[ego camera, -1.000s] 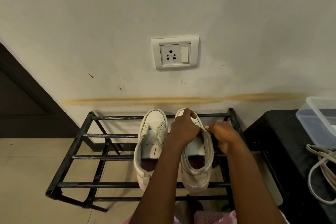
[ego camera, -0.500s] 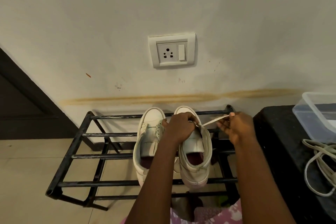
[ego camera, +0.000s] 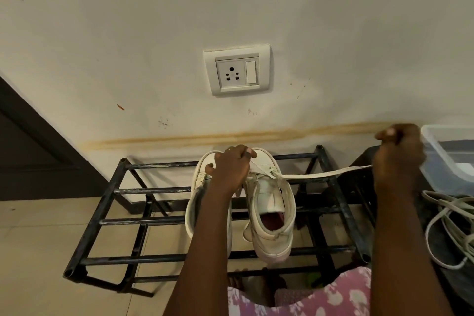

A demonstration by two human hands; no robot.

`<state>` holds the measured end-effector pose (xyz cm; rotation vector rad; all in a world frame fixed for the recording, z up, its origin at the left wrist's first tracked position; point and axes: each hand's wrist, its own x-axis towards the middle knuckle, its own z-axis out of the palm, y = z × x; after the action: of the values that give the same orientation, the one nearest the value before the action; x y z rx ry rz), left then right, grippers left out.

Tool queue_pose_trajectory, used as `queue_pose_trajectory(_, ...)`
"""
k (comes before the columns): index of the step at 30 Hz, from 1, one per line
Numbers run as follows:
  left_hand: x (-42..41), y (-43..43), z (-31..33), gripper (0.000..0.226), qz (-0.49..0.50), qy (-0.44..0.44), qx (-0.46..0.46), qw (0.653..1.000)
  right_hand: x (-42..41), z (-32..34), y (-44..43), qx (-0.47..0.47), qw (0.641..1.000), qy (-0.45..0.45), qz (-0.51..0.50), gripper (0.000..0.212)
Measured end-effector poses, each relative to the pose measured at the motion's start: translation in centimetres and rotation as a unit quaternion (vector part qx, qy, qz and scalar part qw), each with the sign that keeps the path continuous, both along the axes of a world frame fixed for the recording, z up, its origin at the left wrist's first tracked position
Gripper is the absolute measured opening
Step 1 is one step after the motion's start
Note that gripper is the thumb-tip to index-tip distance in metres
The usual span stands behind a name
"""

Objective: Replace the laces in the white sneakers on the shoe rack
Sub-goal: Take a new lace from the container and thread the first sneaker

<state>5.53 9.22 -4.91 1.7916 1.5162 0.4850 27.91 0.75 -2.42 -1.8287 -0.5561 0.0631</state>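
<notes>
Over the last second the right hand [ego camera: 398,159] is carried far out to the right. The lace [ego camera: 320,175], pinched in its curled fingers, is drawn into a long taut band from the front eyelets of the right sneaker [ego camera: 272,208]. That sneaker is held on the shoe rack [ego camera: 159,190], gripped at the toe by the left hand [ego camera: 230,169]. Whether the lace is being removed or threaded cannot be told.

Stained cream wall [ego camera: 128,33], socket [ego camera: 237,72], tiled floor [ego camera: 38,251]
</notes>
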Motion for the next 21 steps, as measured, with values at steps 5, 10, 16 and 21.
queue_pose_trajectory(5, -0.5, 0.1, 0.7, 0.028, 0.031, -0.021, 0.071, 0.997, -4.2, -0.8, 1.7, -0.237, 0.910, -0.040, 0.337, 0.014)
queue_pose_trajectory(10, -1.3, 0.3, 1.6, 0.020, 0.084, -0.127, 0.133, 0.979, -7.4, -2.9, 3.0, -0.340, 0.834, -0.040, 0.433, 0.018)
queue_pose_trajectory(16, -2.3, 0.5, 2.4, 0.016, 0.122, -0.172, 0.180, 0.961, -6.7, -2.9, 3.0, -0.323, 0.850, -0.033, 0.416, 0.008)
queue_pose_trajectory(21, -2.7, 0.4, 2.6, 0.011, 0.119, -0.219, 0.191, 0.949, -5.0, -2.5, 2.5, -0.334, 0.872, -0.014, 0.358, 0.016)
